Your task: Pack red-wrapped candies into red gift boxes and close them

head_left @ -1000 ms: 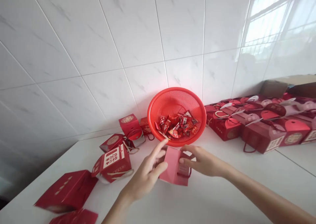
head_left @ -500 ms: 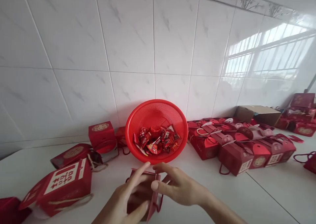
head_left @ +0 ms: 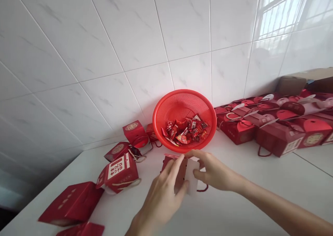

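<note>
A small red paper gift box (head_left: 180,177) stands on the white tabletop in front of me, its top flaps up and its pale inner side showing. My left hand (head_left: 166,185) curves round its left side, thumb at the near edge and fingers along the top. My right hand (head_left: 215,170) pinches the raised right flap between thumb and fingers. A dark red cord handle loops out below my right hand. Just behind the box a red plastic basket (head_left: 162,138) leans tilted toward me, with red-wrapped sweets (head_left: 184,133) inside. The box's left side is mostly hidden.
Several red gift boxes (head_left: 122,171) with cord handles lie at the left, some on their sides. Rows of closed red boxes (head_left: 279,138) stand at the right, in front of a brown cardboard carton (head_left: 290,86). A tiled wall (head_left: 140,38) rises behind the table (head_left: 221,215).
My view has turned left and down, so things sit further right and more boxes show at left. The box's right flap now stands with its pale side toward me, in my right hand's fingers.
</note>
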{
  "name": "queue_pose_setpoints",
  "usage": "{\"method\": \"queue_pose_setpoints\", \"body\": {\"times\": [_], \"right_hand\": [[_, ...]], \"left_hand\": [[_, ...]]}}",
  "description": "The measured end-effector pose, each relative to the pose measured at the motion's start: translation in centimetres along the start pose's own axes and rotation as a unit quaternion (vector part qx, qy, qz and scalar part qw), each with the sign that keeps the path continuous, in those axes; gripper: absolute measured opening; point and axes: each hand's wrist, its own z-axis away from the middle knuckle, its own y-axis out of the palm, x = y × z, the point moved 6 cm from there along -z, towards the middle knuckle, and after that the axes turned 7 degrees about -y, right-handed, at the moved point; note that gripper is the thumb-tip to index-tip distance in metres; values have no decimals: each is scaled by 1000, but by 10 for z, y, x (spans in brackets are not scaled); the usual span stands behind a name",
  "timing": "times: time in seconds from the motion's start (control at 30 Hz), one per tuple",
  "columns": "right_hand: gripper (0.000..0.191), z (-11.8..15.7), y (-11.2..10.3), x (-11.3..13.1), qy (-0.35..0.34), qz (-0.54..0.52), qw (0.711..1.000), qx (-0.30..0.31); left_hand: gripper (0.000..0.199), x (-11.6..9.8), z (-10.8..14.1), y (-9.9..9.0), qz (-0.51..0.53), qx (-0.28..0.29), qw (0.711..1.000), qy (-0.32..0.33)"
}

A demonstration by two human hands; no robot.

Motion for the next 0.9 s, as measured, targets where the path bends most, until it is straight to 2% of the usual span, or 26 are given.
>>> {"method": "queue_pose_setpoints", "body": {"times": [0.13, 0.27, 0.4, 0.5, 0.63, 0.77, 0.9], "right_hand": [[46, -1, -7, -2, 10, -28, 999, -23], [41, -1, -9, -3, 44, -116, 992, 0], [33, -2, -20, -1, 45, -186, 981, 5], [34, -3, -22, -4, 48, -217, 974, 37], [43, -3, -18, -17, 90, -212, 969, 85], [52, -5, -19, -32, 140, -198, 969, 56], [54, -7, -18, -41, 145, -221, 963, 59]], "left_hand": [[64, 0, -1, -3, -17, -8, 1000, 6], [67, -3, 0, -9, -28, -24, 999, 5], [67, -3, 5, -24, -60, -26, 998, -3], [72, 2, 6, -29, -100, 34, 994, -5], [86, 17, 3, -24, -100, 137, 985, -27], [98, 27, -6, -17, -79, 169, 980, -71], [104, 25, -11, -10, -87, 185, 974, -101]]}}
